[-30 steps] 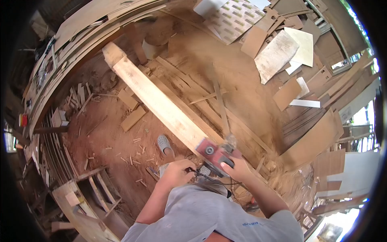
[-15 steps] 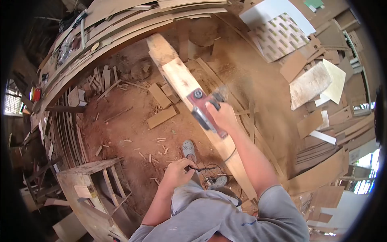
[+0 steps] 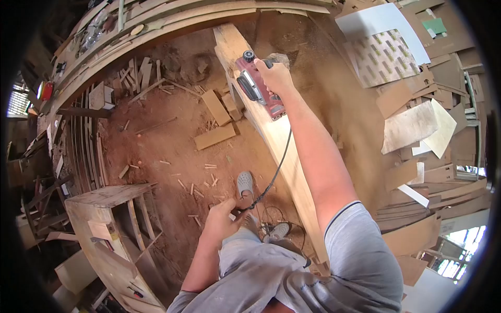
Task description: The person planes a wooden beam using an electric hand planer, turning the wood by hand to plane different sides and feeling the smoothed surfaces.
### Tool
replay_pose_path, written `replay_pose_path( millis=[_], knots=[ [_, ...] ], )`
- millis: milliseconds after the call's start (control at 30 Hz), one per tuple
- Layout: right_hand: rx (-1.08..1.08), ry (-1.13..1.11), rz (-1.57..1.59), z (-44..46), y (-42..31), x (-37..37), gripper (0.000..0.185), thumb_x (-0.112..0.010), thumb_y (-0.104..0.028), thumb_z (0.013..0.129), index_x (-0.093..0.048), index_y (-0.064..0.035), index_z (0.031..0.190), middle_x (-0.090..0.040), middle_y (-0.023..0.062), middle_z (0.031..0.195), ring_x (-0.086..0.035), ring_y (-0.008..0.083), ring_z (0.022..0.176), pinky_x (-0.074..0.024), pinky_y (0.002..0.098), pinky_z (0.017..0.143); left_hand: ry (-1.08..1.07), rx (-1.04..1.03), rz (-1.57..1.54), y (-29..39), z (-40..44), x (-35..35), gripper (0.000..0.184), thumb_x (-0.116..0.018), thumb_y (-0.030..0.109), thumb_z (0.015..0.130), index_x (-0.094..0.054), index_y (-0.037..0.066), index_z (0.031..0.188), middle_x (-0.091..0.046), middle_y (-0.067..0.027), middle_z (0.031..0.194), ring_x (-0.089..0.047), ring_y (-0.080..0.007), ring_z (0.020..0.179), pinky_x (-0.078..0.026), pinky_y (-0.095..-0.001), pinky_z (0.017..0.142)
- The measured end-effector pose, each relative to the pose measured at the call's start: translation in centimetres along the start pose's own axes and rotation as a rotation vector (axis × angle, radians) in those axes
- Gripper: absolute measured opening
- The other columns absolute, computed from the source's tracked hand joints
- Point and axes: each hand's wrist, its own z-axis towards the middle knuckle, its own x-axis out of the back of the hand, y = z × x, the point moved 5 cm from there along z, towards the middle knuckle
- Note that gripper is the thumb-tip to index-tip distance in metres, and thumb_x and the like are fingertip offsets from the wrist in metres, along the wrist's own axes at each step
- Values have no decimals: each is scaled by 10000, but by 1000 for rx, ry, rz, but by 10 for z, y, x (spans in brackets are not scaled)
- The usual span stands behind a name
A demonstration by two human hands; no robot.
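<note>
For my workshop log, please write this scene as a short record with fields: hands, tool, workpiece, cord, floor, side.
Left hand: holds the cord
Right hand: grips the planer
Tool: planer, red, on the beam, near its far end
Workpiece: beam, long, pale wood
Cord: runs from planer to left hand
Floor: reddish, scattered wood scraps
Left side: box-like wooden cabinet

— Please, what kind of place is it?
— I believe it is a woodworking workshop, because an electric planer point(image 3: 265, 98) rests upon a long timber beam point(image 3: 295, 180).
— Which other signs do you see?
— Many long boards point(image 3: 193, 23) are stacked at the upper side, and wooden offcuts point(image 3: 215, 136) lie on the reddish earth floor point(image 3: 156, 143). Also, sheets and panels point(image 3: 409, 126) are piled at the right, and at the left stands an open wooden cabinet point(image 3: 86, 208).
</note>
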Motion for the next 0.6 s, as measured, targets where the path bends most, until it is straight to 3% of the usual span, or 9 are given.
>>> replay_pose_path(
  millis=[133,300,433,600],
  knots=[
    [-48,-28,-24,-72,30,26,691,-649,-633,997,-807,38,945,-766,214,761,-792,331,710,-624,459,674,-20,-81,-53,20,-4,-10,211,-882,51,863,-759,5,1029,-783,-151,916,-774,-252,772,-618,-361,728],
    [-42,-24,-57,-184,98,69,671,-642,-635,1011,-813,14,1034,-793,303,1001,-780,464,1017,-585,521,925,-139,-160,-66,52,-25,-49,176,-841,45,861,-751,38,1012,-776,-128,925,-785,-270,819,-623,-381,758],
    [15,34,-77,-295,145,114,632,-665,-610,1001,-826,0,1030,-792,307,1000,-784,461,1002,-600,520,907,-208,-272,17,86,-67,-104,170,-825,67,857,-743,50,1005,-776,-121,926,-790,-288,842,-625,-398,776],
    [-35,-7,-72,-435,218,157,672,-663,-616,988,-812,34,1070,-788,319,1014,-777,471,1024,-602,527,926,-333,-245,107,103,-147,-196,184,-828,87,851,-743,60,1011,-775,-130,964,-787,-298,867,-620,-415,800]
  ],
)
